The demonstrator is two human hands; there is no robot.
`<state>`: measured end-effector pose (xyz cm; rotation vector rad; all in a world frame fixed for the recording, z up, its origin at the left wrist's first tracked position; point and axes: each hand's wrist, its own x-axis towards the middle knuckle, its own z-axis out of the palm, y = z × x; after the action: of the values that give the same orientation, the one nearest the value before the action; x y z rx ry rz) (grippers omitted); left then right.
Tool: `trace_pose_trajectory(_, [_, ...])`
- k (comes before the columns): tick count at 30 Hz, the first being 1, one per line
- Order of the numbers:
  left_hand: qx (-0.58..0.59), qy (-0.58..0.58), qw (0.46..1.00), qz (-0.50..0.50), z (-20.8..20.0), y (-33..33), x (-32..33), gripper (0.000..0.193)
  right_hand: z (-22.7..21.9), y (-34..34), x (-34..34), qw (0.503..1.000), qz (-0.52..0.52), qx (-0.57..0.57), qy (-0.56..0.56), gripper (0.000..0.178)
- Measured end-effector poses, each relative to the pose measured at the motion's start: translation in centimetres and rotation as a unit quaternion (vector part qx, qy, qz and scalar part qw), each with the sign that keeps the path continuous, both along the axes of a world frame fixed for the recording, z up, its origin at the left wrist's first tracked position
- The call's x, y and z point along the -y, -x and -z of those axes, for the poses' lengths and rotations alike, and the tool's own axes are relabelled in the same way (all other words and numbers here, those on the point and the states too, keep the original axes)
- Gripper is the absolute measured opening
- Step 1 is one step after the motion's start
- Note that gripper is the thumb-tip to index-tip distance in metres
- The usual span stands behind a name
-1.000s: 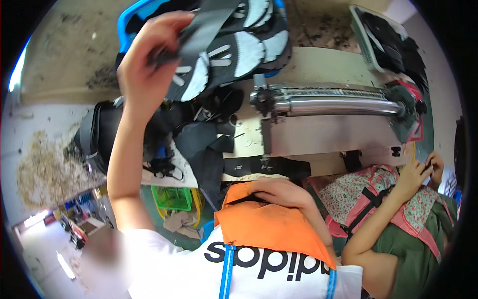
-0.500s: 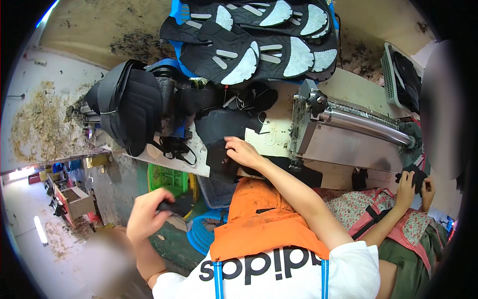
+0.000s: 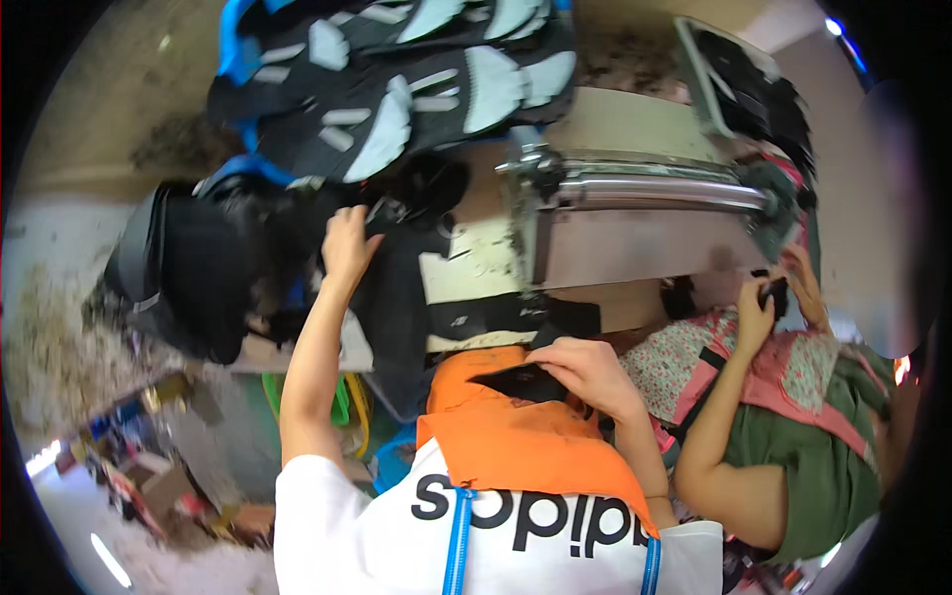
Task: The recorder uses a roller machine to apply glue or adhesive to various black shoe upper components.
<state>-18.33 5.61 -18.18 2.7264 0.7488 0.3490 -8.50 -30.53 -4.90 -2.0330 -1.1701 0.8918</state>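
Near the orange apron, my right hand [image 3: 592,375] pinches the edge of a flat black material piece [image 3: 521,382], which sticks out to the left of the fingers. My left hand [image 3: 349,248] reaches forward over the table beside a dark machine part [image 3: 268,218]. Its thumb stands apart from its fingers, and I see nothing held in it; whether the fingertips touch the black things behind them is unclear. A large black sheet [image 3: 392,297] hangs over the table's front edge, to the right of my left forearm.
A blue crate [image 3: 233,59] of black cut pieces with pale patches stands at the back. A steel roller machine [image 3: 664,193] is on the right. Black strips [image 3: 486,315] lie along the front edge. At right, a co-worker's hands [image 3: 757,315] hold a small black piece.
My left hand has gone from the lower left, where it held a black piece, forward to the machine. My right hand has left the black sheet, drawing back right with a black piece.
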Motion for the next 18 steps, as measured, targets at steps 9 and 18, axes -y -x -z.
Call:
trace_pose_trajectory(9, [0.231, 0.327, 0.906, 0.135, -20.3, -15.7, 6.8, 0.022, 3.4, -5.1, 5.8, 0.870, 0.485, 0.003, -0.090, 0.026])
trace_pose_trajectory(18, [-0.309, 0.264, 0.765, 0.500, -8.4, -32.8, 16.3, 0.029, 1.0, -9.1, 0.9, 0.827, 0.465, 0.302, -0.089, 0.023])
